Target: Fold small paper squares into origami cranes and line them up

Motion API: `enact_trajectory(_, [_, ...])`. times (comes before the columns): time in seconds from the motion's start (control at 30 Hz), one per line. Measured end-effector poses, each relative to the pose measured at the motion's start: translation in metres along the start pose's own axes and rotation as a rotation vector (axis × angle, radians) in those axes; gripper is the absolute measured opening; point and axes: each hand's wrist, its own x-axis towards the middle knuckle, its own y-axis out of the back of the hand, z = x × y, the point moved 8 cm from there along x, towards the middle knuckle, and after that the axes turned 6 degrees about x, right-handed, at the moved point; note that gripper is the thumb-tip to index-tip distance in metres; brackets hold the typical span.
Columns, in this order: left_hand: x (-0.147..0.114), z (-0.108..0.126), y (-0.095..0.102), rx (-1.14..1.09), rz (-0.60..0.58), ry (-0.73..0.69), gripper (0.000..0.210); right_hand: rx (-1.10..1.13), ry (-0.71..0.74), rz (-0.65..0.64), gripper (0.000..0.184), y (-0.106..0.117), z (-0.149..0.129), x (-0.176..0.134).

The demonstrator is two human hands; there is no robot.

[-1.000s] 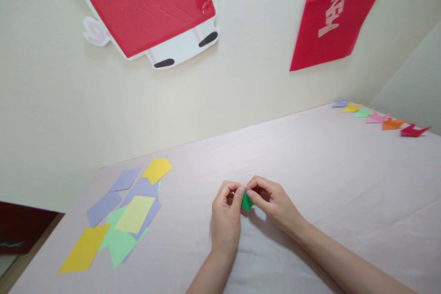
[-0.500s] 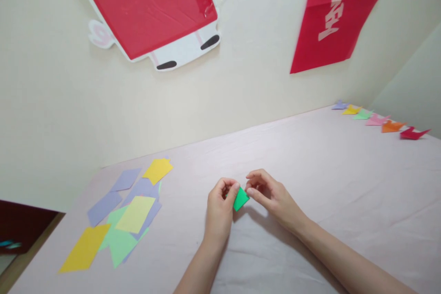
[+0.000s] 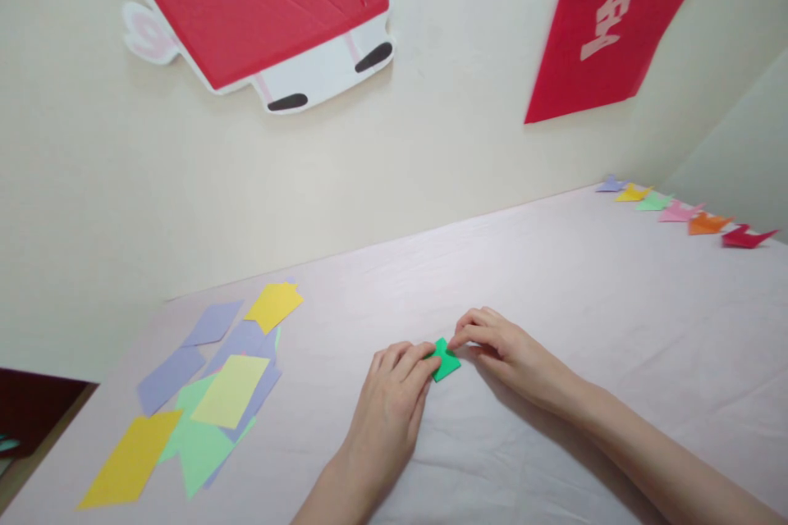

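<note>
Lowered onto the table (image 3: 584,295), the green paper (image 3: 448,363) lies partly under the left hand (image 3: 394,398), fingers flattened; the right hand (image 3: 508,353), thumb apart, touches its edge.

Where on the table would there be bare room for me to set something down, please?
Bare cloth lies between the right hand and the row of folded figures, and a narrower strip between the left hand and the loose sheets. It is crowded at the left, where the sheets overlap, and around the green paper between the hands.
</note>
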Motion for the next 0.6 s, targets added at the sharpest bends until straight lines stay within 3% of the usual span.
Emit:
enact_trajectory(0.3, [-0.006,-0.001,0.000,0.024,-0.060,-0.066,0.034,-0.012,0.122,-0.161,0.014,-0.002,0.004,0.005])
enact_trajectory(0.6, [-0.011,0.010,-0.002,0.127,-0.058,-0.119,0.034,-0.091,0.142,-0.183,0.013,-0.007,0.000,0.017])
